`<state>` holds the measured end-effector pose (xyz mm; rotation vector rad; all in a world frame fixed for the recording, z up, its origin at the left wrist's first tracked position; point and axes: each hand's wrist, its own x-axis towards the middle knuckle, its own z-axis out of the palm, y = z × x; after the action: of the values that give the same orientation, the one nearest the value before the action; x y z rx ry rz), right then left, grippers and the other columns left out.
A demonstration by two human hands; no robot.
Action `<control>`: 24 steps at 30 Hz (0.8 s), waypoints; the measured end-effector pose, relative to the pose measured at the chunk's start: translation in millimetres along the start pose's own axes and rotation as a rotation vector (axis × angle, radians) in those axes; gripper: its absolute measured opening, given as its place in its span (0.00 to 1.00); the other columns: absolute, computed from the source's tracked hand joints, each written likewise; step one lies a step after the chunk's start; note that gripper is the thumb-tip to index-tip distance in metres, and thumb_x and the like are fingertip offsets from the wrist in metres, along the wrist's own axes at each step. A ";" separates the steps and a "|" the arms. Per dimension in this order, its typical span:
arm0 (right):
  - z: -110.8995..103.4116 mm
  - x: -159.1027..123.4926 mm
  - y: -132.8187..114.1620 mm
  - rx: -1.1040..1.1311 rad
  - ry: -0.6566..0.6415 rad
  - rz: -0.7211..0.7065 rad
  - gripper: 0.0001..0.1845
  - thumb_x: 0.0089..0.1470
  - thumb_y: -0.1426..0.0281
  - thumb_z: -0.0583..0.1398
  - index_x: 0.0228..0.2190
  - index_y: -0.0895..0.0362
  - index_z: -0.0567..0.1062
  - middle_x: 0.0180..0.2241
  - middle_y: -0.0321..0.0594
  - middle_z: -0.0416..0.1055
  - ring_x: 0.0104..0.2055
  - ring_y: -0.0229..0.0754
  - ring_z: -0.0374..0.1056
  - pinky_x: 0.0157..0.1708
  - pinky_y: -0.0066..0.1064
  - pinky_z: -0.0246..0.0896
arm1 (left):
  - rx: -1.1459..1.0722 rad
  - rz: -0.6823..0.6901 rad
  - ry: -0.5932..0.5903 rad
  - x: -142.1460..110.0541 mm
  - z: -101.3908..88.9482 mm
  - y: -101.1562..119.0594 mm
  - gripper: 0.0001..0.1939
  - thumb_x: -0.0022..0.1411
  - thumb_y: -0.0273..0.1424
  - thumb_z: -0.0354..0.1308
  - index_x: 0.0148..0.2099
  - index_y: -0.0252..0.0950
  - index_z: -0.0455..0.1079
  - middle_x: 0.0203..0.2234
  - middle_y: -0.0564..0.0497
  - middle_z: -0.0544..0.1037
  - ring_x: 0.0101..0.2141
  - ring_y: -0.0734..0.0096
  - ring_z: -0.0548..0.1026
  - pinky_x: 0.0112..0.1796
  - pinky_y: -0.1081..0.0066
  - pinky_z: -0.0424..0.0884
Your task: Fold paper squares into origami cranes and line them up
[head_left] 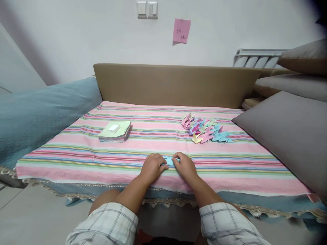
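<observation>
A small piece of folded light-blue paper [169,161] lies low over the striped cloth, between my two hands. My left hand [154,166] pinches its left end, thumb and fingers pressed together. At the other end, my right hand [185,165] grips the paper between thumb and forefinger. The paper's ends are partly hidden by my fingers. Beyond my right hand sits a cluster of folded paper cranes [204,129] in pink, purple, green, yellow and blue. A stack of square coloured paper [120,136] lies to the far left of my hands, with a small white block [114,128] on top.
The pink striped cloth [76,153] covers the seat of a sofa with a brown backrest [173,85]. Grey cushions [288,136] pile up at the right, and a blue covered armrest [51,109] bounds the left. A pink note [181,31] hangs on the wall.
</observation>
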<state>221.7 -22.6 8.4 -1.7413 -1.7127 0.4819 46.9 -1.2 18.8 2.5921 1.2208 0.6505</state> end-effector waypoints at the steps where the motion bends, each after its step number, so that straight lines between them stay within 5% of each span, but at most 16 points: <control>1: 0.5 -0.1 0.2 -0.006 -0.003 -0.004 0.08 0.53 0.68 0.55 0.34 0.54 0.73 0.36 0.38 0.73 0.39 0.42 0.66 0.36 0.30 0.55 | 0.017 -0.004 -0.012 -1.1 0.9 0.1 0.06 0.56 0.34 0.61 0.35 0.38 0.74 0.32 0.49 0.76 0.37 0.65 0.71 0.40 0.66 0.63; 11: 4.5 -1.0 6.9 -0.115 0.085 -0.263 0.08 0.51 0.74 0.57 0.33 0.54 0.76 0.38 0.41 0.70 0.43 0.44 0.62 0.44 0.34 0.54 | 0.137 0.029 -0.041 -5.5 1.3 0.7 0.05 0.60 0.31 0.55 0.35 0.39 0.72 0.33 0.50 0.76 0.37 0.67 0.70 0.40 0.67 0.62; 17: 3.7 -3.8 6.9 -0.130 -0.038 -0.395 0.16 0.48 0.81 0.54 0.31 0.53 0.78 0.34 0.38 0.72 0.39 0.42 0.64 0.41 0.33 0.55 | 0.280 0.039 -0.061 -6.0 0.9 7.1 0.09 0.62 0.31 0.52 0.33 0.37 0.73 0.31 0.48 0.75 0.36 0.64 0.70 0.38 0.65 0.61; 24: 0.2 -7.0 8.8 -0.175 -0.099 -0.479 0.19 0.46 0.81 0.54 0.34 0.51 0.79 0.35 0.39 0.72 0.40 0.42 0.65 0.42 0.33 0.56 | 0.187 0.026 -0.062 -4.5 1.8 1.3 0.07 0.60 0.31 0.54 0.34 0.37 0.73 0.32 0.49 0.76 0.37 0.65 0.71 0.40 0.66 0.62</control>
<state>227.6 -28.9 1.2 -1.3649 -2.2127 0.2094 46.1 -5.5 16.3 2.7607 1.2874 0.4771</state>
